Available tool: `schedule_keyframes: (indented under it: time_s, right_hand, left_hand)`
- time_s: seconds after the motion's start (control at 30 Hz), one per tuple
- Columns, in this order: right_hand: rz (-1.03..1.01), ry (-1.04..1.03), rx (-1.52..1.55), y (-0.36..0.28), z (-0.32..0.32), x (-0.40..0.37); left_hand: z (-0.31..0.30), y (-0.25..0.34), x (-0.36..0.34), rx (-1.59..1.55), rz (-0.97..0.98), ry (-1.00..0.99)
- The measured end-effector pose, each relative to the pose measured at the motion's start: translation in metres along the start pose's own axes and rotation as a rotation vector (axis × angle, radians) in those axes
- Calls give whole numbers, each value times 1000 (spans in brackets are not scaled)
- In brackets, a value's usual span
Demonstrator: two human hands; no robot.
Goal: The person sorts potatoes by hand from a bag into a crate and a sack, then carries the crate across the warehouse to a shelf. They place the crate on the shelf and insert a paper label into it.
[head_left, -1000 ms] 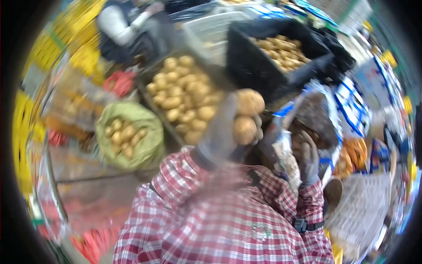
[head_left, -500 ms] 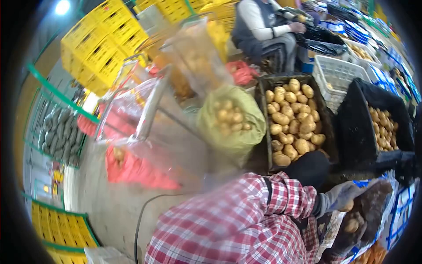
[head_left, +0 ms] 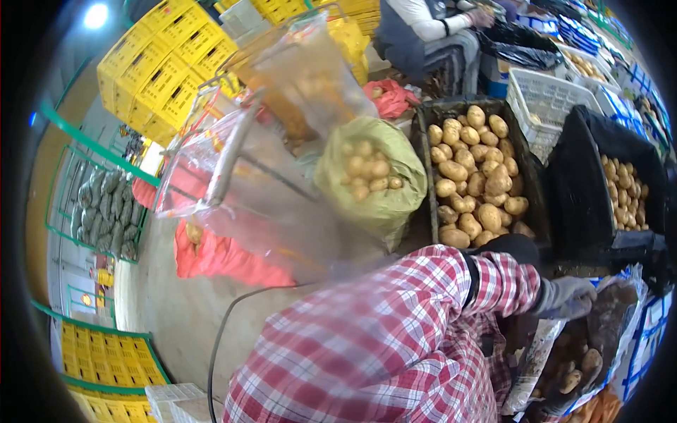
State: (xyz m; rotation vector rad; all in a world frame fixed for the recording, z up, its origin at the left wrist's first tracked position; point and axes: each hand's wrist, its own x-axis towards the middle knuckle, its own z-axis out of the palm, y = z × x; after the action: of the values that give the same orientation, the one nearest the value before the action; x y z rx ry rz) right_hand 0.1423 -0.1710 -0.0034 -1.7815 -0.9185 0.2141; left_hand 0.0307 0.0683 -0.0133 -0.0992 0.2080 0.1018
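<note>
My left hand, in a grey glove, is at the upper edge of an open plastic-lined bag at the lower right. Its fingers are curled together, and whatever they hold is hidden. Several potatoes lie low in the dark inside of this bag. The lower plaid sleeve reaches toward the same bag, but my right hand cannot be made out in the shadow there. Just above my left arm stands a black crate full of potatoes. A green sack of potatoes stands left of it.
A dark-lined bin of smaller potatoes and a white crate stand at the right. Another person sits at the top. A metal-framed cart with plastic, red sacks and stacked yellow crates are at the left.
My left hand has moved up and slightly right, and the potato seen at its fingers no longer shows. The potatoes inside the bag appear in a different arrangement. The view has shifted slightly.
</note>
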Motion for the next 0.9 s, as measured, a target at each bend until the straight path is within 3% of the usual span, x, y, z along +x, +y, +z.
schedule_keyframes:
  time_s: [0.03,0.1,0.2,0.27,0.33,0.37,0.43,0.5,0.53,0.57,0.6,0.63,0.67,0.7,0.77,0.8,0.9]
  right_hand:
    - [10,8,-25,12,-8,-2]
    - [3,-28,-94,41,-20,-11]
    - [-110,-143,-191,87,-8,-47]
    - [-6,-91,-62,105,14,-59]
    - [391,-13,473,106,24,-68]
    - [178,-30,445,91,47,-57]
    - [399,-112,574,99,45,-46]
    - [674,-104,629,107,43,-46]
    - [692,-137,588,107,38,-44]
    - [484,-230,444,95,31,-38]
    - [271,-282,305,81,25,-30]
    - [272,-332,201,68,11,-24]
    - [266,-380,98,59,-2,-19]
    - [255,-428,-6,49,-18,-14]
    - [605,-439,156,10,-53,3]
    - [779,-417,225,-10,-71,11]
    - [865,-440,269,-70,-108,49]
  left_hand:
    - [-32,18,16,128,-141,-271]
    - [-56,-4,32,1112,765,129]
    - [-21,9,11,1114,445,143]
    - [-16,11,15,1047,348,115]
    - [-16,13,30,972,211,144]
    - [7,19,27,888,67,224]
    - [15,14,31,986,56,288]
    - [3,9,41,861,102,329]
    - [7,14,39,864,57,419]
    - [13,19,33,863,8,507]
    - [-13,19,32,133,48,314]
    - [-48,4,42,91,99,440]
    - [-15,21,18,27,80,505]
    - [-10,22,8,67,179,601]
    - [-11,14,-26,458,293,731]
    - [-9,9,-44,510,294,730]
    - [3,-28,-85,141,112,571]
